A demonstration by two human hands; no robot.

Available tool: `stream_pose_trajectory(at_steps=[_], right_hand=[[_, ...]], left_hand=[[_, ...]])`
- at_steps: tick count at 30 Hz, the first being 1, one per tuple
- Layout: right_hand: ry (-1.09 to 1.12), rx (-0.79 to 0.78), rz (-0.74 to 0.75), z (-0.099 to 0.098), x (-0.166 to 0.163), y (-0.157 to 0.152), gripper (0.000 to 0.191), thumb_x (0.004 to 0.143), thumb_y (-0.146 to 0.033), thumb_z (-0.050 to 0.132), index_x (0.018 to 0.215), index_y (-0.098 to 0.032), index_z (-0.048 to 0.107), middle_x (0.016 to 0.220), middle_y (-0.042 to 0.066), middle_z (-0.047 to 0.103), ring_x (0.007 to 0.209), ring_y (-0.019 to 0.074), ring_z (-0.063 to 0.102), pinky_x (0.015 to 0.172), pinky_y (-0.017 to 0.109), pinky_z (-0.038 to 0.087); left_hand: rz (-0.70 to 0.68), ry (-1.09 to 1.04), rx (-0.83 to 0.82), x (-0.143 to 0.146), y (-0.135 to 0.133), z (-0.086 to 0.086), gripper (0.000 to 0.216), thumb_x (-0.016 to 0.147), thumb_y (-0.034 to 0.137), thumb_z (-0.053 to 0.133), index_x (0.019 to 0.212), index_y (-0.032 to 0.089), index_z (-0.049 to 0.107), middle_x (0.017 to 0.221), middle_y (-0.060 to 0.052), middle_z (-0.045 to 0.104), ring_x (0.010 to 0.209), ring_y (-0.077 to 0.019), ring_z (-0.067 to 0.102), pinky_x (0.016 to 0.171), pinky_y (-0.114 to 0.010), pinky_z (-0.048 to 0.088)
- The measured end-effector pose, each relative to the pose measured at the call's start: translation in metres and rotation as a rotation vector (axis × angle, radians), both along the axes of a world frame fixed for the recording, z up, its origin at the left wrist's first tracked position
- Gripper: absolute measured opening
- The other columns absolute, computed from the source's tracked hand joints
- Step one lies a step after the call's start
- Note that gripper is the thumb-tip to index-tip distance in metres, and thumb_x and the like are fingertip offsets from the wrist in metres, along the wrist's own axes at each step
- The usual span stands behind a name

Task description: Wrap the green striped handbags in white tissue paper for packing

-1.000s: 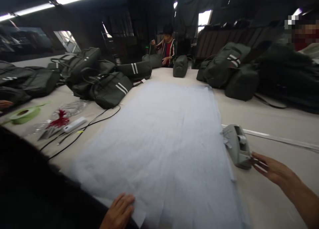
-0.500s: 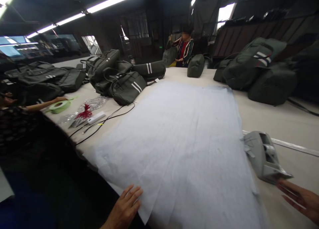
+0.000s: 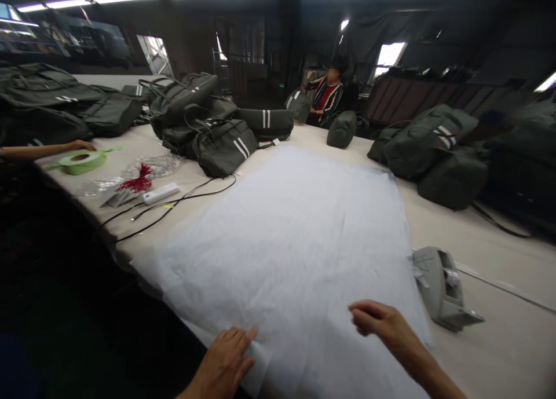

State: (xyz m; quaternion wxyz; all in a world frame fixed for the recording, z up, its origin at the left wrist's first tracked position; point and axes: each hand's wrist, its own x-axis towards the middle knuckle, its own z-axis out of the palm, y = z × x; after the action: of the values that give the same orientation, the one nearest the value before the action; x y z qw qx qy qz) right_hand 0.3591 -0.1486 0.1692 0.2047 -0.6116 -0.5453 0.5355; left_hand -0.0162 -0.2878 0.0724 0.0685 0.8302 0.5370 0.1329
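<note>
A large stack of white tissue paper sheets (image 3: 295, 237) lies spread over the beige table (image 3: 499, 341) in front of me. My left hand (image 3: 226, 361) rests flat on the near edge of the paper, fingers stretched out and holding nothing. My right hand (image 3: 382, 324) hovers over the near right part of the paper with its fingers curled loosely and nothing visible in them. A grey tape dispenser (image 3: 441, 289) sits on the table just right of the paper, a short way from my right hand.
Dark green bags with white stripes (image 3: 221, 144) are piled at the left and far right (image 3: 434, 150). A green tape roll (image 3: 82, 161) lies under another person's hand at the left. Red tags (image 3: 136, 185), a white remote-like object (image 3: 160, 193) and black cables (image 3: 174, 205) lie nearby. A person (image 3: 325, 95) sits at the far end.
My right hand has left the tape dispenser's side and moved left over the paper, its fingers curling. My left hand stays flat on the paper's near edge. The view has swung.
</note>
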Motion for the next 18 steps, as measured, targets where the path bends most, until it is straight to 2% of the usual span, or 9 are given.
stream_pose_trajectory(at_steps=[1, 3, 5, 6, 9, 12, 15, 18], right_hand=[[0.090, -0.036, 0.099, 0.000, -0.037, 0.000, 0.035, 0.070, -0.043, 0.066, 0.091, -0.016, 0.070, 0.069, 0.004, 0.069, 0.065, 0.0185, 0.064, 0.065, 0.031, 0.054], [0.166, -0.151, 0.251, -0.005, -0.096, 0.003, 0.056, 0.066, -0.030, 0.065, 0.120, -0.016, 0.056, 0.063, -0.003, 0.066, 0.058, 0.0162, 0.061, 0.061, 0.030, 0.052], [0.104, -0.209, 0.330, -0.016, -0.131, 0.008, 0.067, 0.064, -0.022, 0.061, 0.129, -0.017, 0.044, 0.063, -0.006, 0.065, 0.056, 0.0151, 0.061, 0.059, 0.029, 0.052], [0.039, -0.215, 0.348, -0.023, -0.141, 0.011, 0.062, 0.065, -0.021, 0.060, 0.125, -0.018, 0.044, 0.063, -0.006, 0.065, 0.056, 0.0148, 0.062, 0.058, 0.028, 0.052], [-0.197, -0.180, 0.335, -0.048, -0.153, 0.017, 0.036, 0.066, -0.019, 0.058, 0.101, -0.019, 0.049, 0.060, -0.005, 0.063, 0.053, 0.0141, 0.060, 0.051, 0.025, 0.045], [-0.464, -0.077, 0.305, -0.067, -0.156, 0.017, 0.025, 0.061, -0.015, 0.063, 0.081, -0.021, 0.049, 0.062, -0.003, 0.062, 0.059, 0.0155, 0.061, 0.054, 0.025, 0.041], [-0.669, 0.010, 0.294, -0.070, -0.158, 0.016, 0.022, 0.060, -0.020, 0.069, 0.071, -0.021, 0.050, 0.073, 0.004, 0.067, 0.075, 0.0228, 0.064, 0.063, 0.030, 0.042], [-0.802, 0.039, 0.268, -0.059, -0.157, 0.011, 0.025, 0.063, -0.034, 0.073, 0.072, -0.020, 0.055, 0.080, 0.011, 0.069, 0.083, 0.0315, 0.066, 0.070, 0.037, 0.044]], left_hand=[[0.030, 0.018, -0.022, 0.004, 0.001, -0.004, 0.055, 0.087, 0.018, 0.059, 0.139, 0.025, 0.041, 0.111, -0.002, 0.070, 0.098, -0.0218, 0.066, 0.087, -0.034, 0.055], [0.076, 0.050, -0.100, 0.011, 0.003, -0.011, 0.065, 0.079, 0.006, 0.057, 0.140, 0.025, 0.042, 0.112, -0.003, 0.069, 0.101, -0.0254, 0.065, 0.088, -0.039, 0.055], [0.118, 0.065, -0.190, 0.018, 0.004, -0.016, 0.071, 0.073, 0.000, 0.054, 0.139, 0.025, 0.043, 0.112, -0.004, 0.067, 0.102, -0.0277, 0.063, 0.089, -0.045, 0.055], [0.136, 0.064, -0.218, 0.020, 0.004, -0.017, 0.073, 0.072, -0.002, 0.054, 0.139, 0.026, 0.044, 0.112, -0.005, 0.066, 0.104, -0.0283, 0.062, 0.090, -0.047, 0.054], [0.182, 0.031, -0.247, 0.026, 0.003, -0.019, 0.077, 0.070, -0.006, 0.052, 0.138, 0.029, 0.045, 0.116, -0.004, 0.065, 0.110, -0.0283, 0.059, 0.097, -0.049, 0.050], [0.207, -0.003, -0.274, 0.028, 0.003, -0.017, 0.078, 0.070, -0.006, 0.055, 0.138, 0.030, 0.044, 0.118, -0.003, 0.064, 0.113, -0.0276, 0.057, 0.100, -0.048, 0.047], [0.176, -0.017, -0.310, 0.027, 0.006, -0.015, 0.073, 0.074, -0.003, 0.058, 0.138, 0.028, 0.045, 0.118, -0.004, 0.064, 0.113, -0.0287, 0.057, 0.099, -0.049, 0.048], [0.149, -0.021, -0.321, 0.025, 0.010, -0.014, 0.069, 0.075, -0.001, 0.061, 0.137, 0.026, 0.047, 0.119, -0.006, 0.064, 0.114, -0.0299, 0.056, 0.099, -0.049, 0.048]])
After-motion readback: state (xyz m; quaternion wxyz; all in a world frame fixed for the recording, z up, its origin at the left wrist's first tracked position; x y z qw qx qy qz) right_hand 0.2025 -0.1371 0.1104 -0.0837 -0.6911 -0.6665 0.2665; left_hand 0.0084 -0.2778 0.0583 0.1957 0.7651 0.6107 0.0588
